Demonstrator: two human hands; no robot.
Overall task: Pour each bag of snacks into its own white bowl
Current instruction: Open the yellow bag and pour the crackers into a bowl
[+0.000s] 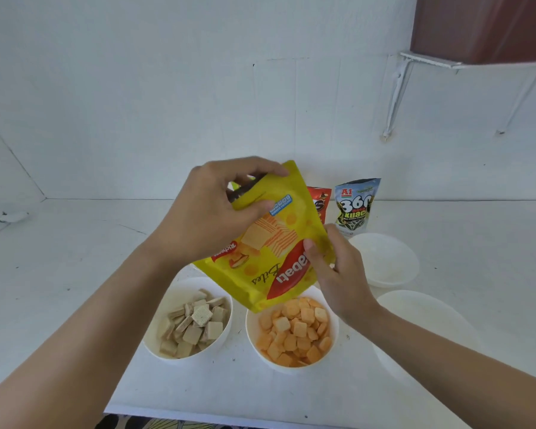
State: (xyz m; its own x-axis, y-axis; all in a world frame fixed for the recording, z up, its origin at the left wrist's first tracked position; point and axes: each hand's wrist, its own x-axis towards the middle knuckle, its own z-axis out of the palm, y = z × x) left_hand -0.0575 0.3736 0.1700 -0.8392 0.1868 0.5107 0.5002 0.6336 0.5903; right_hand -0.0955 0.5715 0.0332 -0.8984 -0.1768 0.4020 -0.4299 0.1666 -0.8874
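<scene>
The yellow bag point(273, 243), wafers printed on it, hangs inverted over the orange-snack bowl point(252, 339); left hand point(205, 218) grips its upper end, right hand point(338, 274) pinches its edge. Three bags point(356, 205), four bowls point(393, 258).

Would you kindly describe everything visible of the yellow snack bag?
The yellow bag is a glossy, plastic-looking pouch printed with a red logo, wafer pictures and a small blue label. It is held in the air upside down and tilted, its print inverted. The left hand grips its upper end; the right hand pinches its right edge. Its lower end hangs over the bowl of orange squares. Whether its mouth is open cannot be seen.
</scene>
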